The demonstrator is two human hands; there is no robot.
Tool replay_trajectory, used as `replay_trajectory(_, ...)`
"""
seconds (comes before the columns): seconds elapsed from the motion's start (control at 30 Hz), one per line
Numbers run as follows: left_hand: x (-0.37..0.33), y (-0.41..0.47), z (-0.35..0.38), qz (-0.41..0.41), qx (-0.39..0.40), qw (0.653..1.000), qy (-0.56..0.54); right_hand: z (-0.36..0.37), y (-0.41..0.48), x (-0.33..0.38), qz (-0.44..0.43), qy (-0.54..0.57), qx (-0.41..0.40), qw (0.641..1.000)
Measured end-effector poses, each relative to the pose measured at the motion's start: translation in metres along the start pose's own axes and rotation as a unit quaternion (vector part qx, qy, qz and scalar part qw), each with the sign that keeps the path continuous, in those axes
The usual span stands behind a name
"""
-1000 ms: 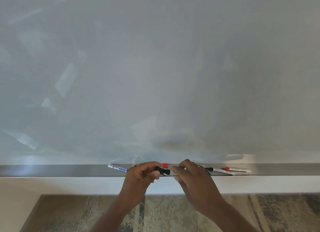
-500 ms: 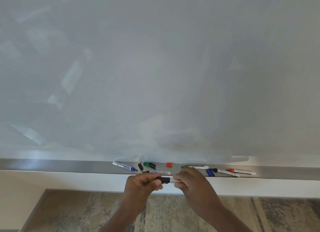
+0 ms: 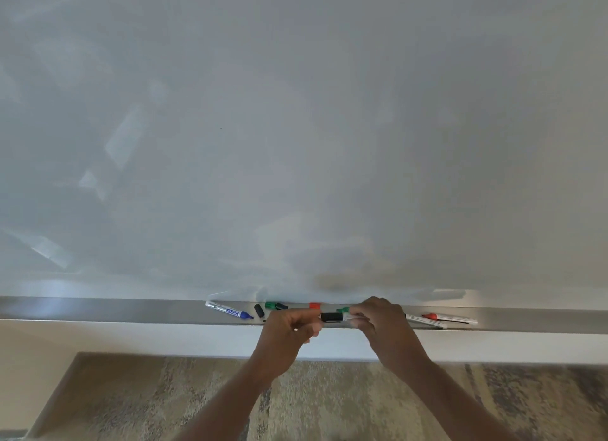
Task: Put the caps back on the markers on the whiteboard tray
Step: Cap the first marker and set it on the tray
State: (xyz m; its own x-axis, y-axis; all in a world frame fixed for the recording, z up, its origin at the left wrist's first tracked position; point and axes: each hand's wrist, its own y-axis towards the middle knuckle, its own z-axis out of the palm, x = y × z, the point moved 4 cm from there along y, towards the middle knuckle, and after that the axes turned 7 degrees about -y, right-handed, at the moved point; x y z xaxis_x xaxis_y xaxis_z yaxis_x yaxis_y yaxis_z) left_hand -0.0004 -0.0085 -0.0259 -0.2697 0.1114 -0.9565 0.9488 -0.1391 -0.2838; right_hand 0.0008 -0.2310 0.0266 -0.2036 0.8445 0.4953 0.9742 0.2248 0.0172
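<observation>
A black marker (image 3: 342,317) is held level just above the grey whiteboard tray (image 3: 115,310). My right hand (image 3: 378,322) grips its white barrel. My left hand (image 3: 289,325) pinches the black cap (image 3: 330,317) at the marker's left end. On the tray lie an uncapped blue marker (image 3: 228,309), a loose black cap (image 3: 259,310), a green cap (image 3: 270,305) next to another black cap (image 3: 281,306), a red cap (image 3: 314,305), a green marker tip (image 3: 343,309) behind my fingers, and at the right a red marker (image 3: 449,317) beside a white one (image 3: 422,320).
The big white board (image 3: 296,128) fills the view above the tray. Below the tray runs a white ledge (image 3: 164,338), and patterned carpet (image 3: 148,401) lies under my arms.
My hands with the black marker first dropped below the tray, then rose back up to its level. The cap stays pinched at the marker's left end.
</observation>
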Motion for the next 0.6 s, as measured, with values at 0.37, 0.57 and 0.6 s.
replay_trajectory(0.37,0.057,0.003,-0.014,-0.002,-0.091,0.968,0.234,0.069,0.016,-0.055,0.05,-0.1,0.025,0.993)
replay_trajectory(0.57,0.062,0.003,0.005,0.029,-0.085,0.95,0.298,0.086,0.022,-0.064,0.051,-0.17,0.023,0.984)
replay_trajectory(0.6,0.061,0.003,0.008,0.034,-0.084,0.945,0.315,0.087,0.023,-0.065,0.048,-0.175,0.026,0.983)
